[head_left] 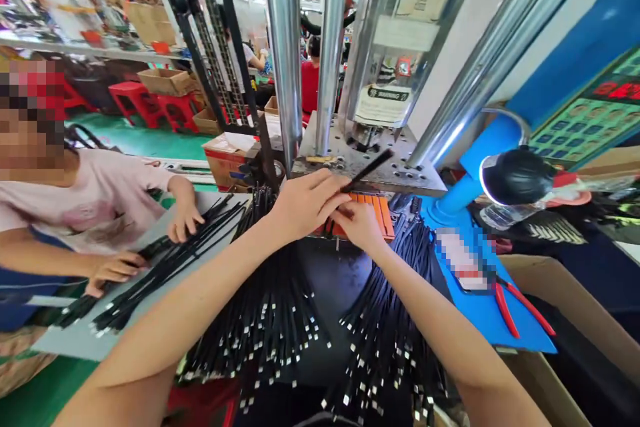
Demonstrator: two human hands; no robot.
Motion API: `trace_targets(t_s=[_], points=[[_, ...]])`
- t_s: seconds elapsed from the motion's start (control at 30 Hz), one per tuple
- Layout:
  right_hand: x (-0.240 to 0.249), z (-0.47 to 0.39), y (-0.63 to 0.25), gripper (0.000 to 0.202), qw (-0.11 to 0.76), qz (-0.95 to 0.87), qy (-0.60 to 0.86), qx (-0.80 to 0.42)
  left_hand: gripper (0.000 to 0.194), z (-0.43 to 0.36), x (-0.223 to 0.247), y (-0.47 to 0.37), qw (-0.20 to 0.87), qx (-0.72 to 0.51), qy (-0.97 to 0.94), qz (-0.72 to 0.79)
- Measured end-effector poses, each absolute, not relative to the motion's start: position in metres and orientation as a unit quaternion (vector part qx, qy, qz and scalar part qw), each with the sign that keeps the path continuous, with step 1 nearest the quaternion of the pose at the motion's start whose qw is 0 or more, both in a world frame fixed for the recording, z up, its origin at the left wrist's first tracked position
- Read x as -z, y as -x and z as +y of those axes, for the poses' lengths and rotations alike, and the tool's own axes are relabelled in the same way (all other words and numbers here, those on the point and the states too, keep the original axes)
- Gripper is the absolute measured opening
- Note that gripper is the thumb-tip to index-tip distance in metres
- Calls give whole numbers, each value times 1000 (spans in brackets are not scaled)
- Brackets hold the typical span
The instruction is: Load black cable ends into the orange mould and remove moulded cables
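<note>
Both my hands meet at the orange block [377,212] under the machine's metal plate [425,177]. My left hand [307,203] has its fingers bent together around a black strip [370,170], which sticks out up and to the right. Just beside it, my right hand [355,221] is closed, thumb and fingertips pressed together; what it pinches is too small to make out. Black cables with silver ends fan out in a left bundle [275,300] and a right bundle [385,307] on the dark table surface [333,273].
Another person's hands [117,270] rest on cables on a grey board [210,257] at left. Vertical steel rods [283,47] stand ahead. On the blue surface [530,327] at right lie red-handled pliers [507,310], near a black-topped lamp [517,177] and a cardboard box [575,287].
</note>
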State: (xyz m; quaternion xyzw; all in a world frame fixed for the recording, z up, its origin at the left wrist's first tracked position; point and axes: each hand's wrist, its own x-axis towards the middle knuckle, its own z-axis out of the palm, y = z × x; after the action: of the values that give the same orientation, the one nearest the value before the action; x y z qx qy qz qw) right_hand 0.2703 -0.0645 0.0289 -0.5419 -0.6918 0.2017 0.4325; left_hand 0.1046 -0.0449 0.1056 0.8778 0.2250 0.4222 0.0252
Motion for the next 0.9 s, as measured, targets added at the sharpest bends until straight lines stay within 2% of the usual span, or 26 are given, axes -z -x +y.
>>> trace_targets(t_s=[0.1, 0.17, 0.3, 0.4, 0.63, 0.73, 0.9], points=[[-26, -33, -276, 32, 466, -647, 561, -222, 24, -37, -82, -105, 24, -468, -830, 304], [-25, -21, -277, 33, 461, -639, 572, -229, 20, -34, -58, -96, 45, -436, -846, 304], [-29, -8, -277, 28, 393, -679, 580, -220, 25, -25, -19, -78, 75, -310, -925, 208], [-33, -2, -277, 23, 359, -695, 582, -222, 30, -21, -5, -75, 75, -293, -931, 205], [-27, -19, -278, 16, 361, -688, 598, -198, 38, -40, 4, -77, -30, -231, -952, 200], [-26, -24, -278, 7, 347, -695, 599, -194, 46, -45, -5, -73, 0, -170, -963, 211], [-34, -1, -277, 16, 279, -687, 653, -155, 52, -23, -29, -75, 40, -90, -969, 226]])
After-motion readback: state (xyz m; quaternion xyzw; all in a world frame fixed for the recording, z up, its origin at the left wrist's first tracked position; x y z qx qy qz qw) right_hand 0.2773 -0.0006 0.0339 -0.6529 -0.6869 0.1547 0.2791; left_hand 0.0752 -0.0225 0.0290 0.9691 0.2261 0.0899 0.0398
